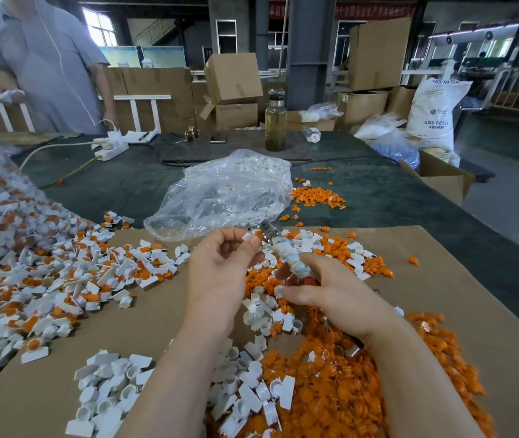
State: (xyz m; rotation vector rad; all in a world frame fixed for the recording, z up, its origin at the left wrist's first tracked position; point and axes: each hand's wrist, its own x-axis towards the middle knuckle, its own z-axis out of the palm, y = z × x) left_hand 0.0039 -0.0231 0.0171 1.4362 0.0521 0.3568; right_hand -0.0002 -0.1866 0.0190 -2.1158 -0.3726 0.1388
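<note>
Bench [378,191]: covered in dark green cloth, with a brown cardboard sheet [460,279] laid flat over the near end as the work surface.

Stock on the sheet: a large heap of joined parts [30,263], white with orange, banks up at the left. A loose spread of orange caps [346,390] lies at the right, small, round and matt. White tags [109,380] lie scattered near the front, each a short cup joined to a flat tab. Beyond the sheet lies a crumpled clear bag [220,197] with more white parts in it, and further back stands a glass bottle [275,121], upright.

Tool [286,257]: held above the sheet at centre, slanting up and away. It has a metal head, a shaft bound in pale, worn wrapping, and a red grip end. The right hand [331,295] has its fingers curled round the lower shaft. Judged stiff and moderately light. The wrapping should give a sure hold, so the wrapped length is the proper place to take it.

White piece [247,237]: pinched between thumb and fingertips of the left hand [220,267], raised just beside the tool head. Contact between the two cannot be confirmed. Judged very light, rigid moulded plastic, smooth and somewhat slippery. Its thin tab may snap if bent, so it is best held by the tab's flat faces, leaving the cup end exposed to the tool.
</note>
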